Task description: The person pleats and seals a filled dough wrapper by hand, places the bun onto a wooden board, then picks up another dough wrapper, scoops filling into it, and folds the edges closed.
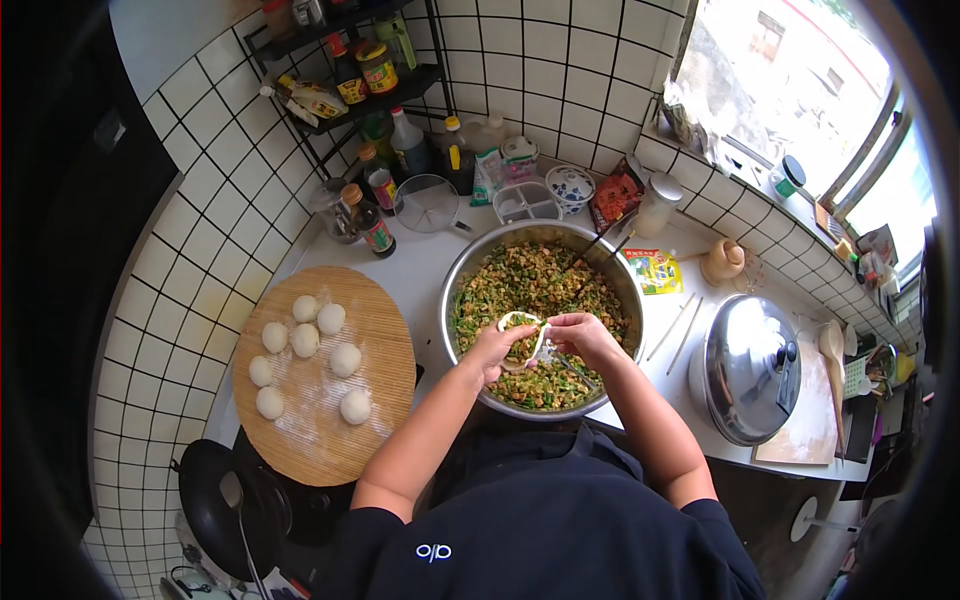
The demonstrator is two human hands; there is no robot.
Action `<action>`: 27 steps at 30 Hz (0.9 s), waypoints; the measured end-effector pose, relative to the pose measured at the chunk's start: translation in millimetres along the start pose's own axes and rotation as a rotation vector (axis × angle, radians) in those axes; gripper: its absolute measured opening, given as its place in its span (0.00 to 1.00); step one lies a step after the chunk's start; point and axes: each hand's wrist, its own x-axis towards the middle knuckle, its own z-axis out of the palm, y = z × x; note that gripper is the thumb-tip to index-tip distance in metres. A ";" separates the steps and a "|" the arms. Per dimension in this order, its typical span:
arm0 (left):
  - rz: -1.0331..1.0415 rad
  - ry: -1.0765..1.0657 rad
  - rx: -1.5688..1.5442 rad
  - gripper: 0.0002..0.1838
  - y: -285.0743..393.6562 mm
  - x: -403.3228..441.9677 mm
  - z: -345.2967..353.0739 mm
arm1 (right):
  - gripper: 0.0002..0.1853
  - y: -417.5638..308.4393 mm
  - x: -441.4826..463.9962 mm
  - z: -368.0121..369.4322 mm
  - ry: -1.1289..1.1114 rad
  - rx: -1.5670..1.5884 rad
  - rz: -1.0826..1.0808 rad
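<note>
Over a large steel bowl [447, 335] of chopped green and brown filling [540, 270], my left hand [488, 352] is closed around a round dough wrapper [540, 345] with filling inside it. The fingers of my right hand [585, 335] are pinched together at the wrapper's right edge. Below my right hand a thin metal utensil [572, 370] reaches down to the filling; whether the hand holds it or it rests in the bowl, I cannot tell. Dark chopsticks [590, 252] lean in the bowl's far right side.
Left of the bowl, a round wooden board [385, 400] carries several dough balls [305, 340]. A lidded steel pot [745, 370] stands right, beside a floured board [810, 430]. Bottles [370, 220] and containers [527, 200] line the back wall. A black wok [215, 510] sits lower left.
</note>
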 end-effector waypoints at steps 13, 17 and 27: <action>-0.165 -0.043 0.220 0.15 7.7 19.1 -3.3 | 0.08 -7.4 1.0 7.3 0.141 -0.545 -0.242; -0.247 -0.053 0.279 0.14 13.4 14.3 1.0 | 0.09 -5.1 3.1 3.0 0.130 -0.597 -0.215; -0.313 -0.006 0.587 0.12 16.9 18.3 0.4 | 0.08 -5.4 1.4 7.4 0.070 -0.637 -0.229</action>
